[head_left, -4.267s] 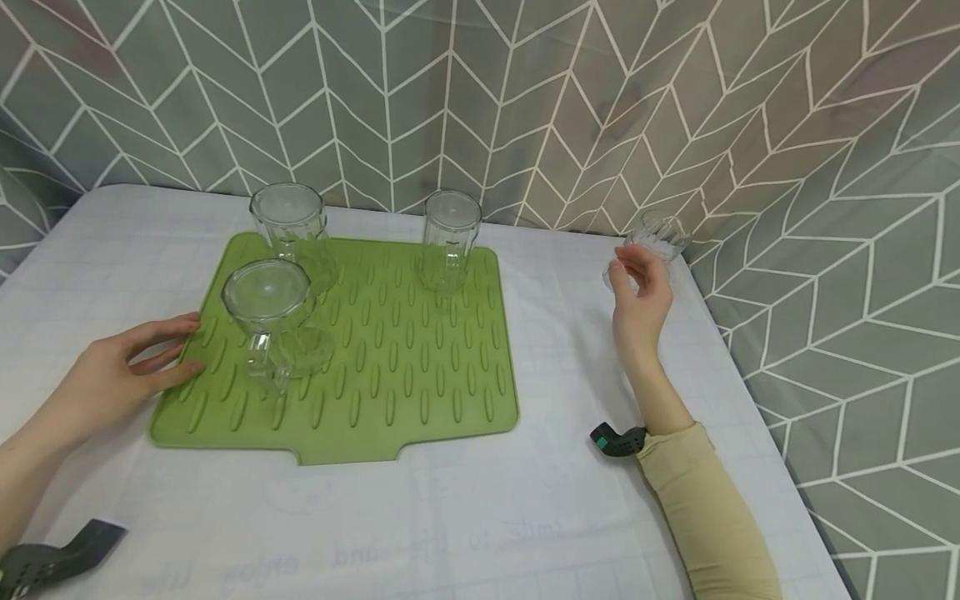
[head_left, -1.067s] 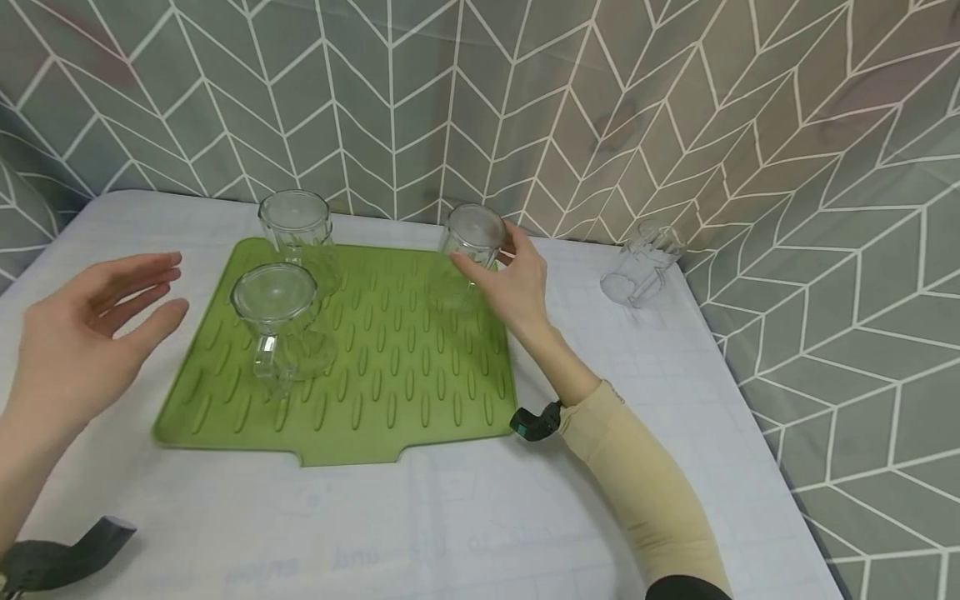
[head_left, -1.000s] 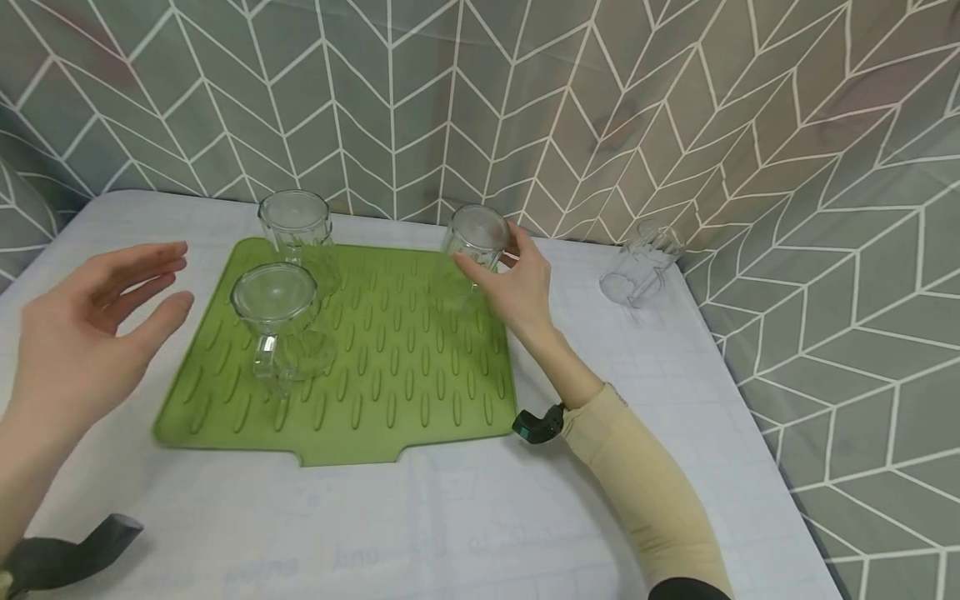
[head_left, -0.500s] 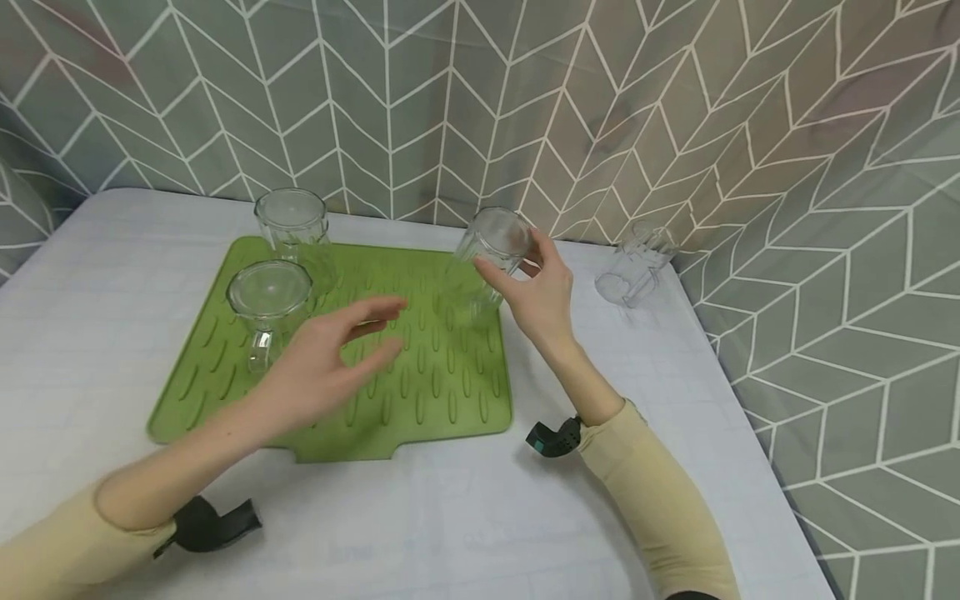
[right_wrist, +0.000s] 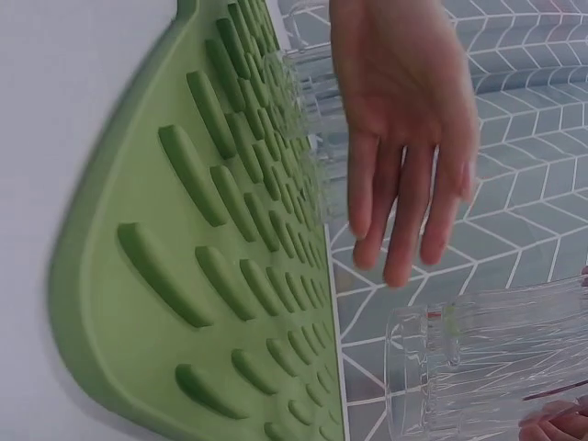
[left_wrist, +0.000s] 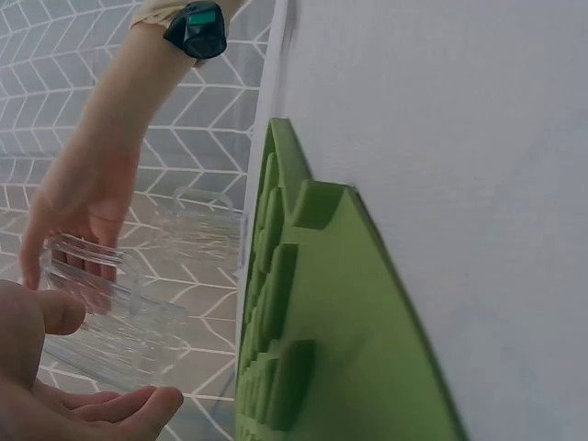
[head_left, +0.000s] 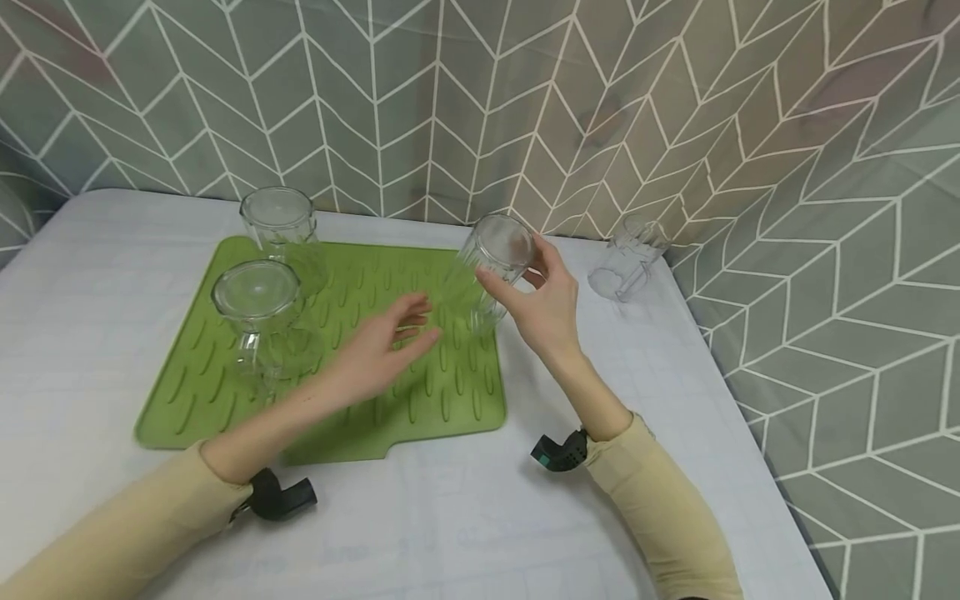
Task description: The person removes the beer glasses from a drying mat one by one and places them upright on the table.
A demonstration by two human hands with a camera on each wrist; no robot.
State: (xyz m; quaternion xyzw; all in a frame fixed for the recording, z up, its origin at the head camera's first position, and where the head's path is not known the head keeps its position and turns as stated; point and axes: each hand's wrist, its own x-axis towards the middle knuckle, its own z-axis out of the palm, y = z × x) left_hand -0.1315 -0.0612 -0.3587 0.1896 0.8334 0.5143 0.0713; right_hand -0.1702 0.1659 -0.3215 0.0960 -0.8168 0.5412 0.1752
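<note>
My right hand (head_left: 543, 310) grips a clear glass mug (head_left: 491, 260) between thumb and fingers, base upward and tilted, over the right part of the green mat (head_left: 446, 417). My left hand (head_left: 371, 354) hovers above the mat's middle, fingers loosely extended toward that mug. In the right wrist view a gap shows between the left fingers (right_wrist: 413, 202) and the mug (right_wrist: 496, 358). From the left wrist, the mug (left_wrist: 119, 335) appears just past the left thumb. Two more glass mugs, a front one (head_left: 257, 293) and a rear one (head_left: 277, 212), stand upside down on the mat's left side.
Another clear glass vessel (head_left: 628, 260) stands on the white-covered table (head_left: 450, 517) at the back right, near its edge. A grey patterned curtain (head_left: 420, 100) hangs right behind the table. The mat has raised ridges and a front tab.
The right hand left the far-right glass, took the mug at the mat's back right, then lifted and tilted it. The left hand moved from the mat's left edge to its middle.
</note>
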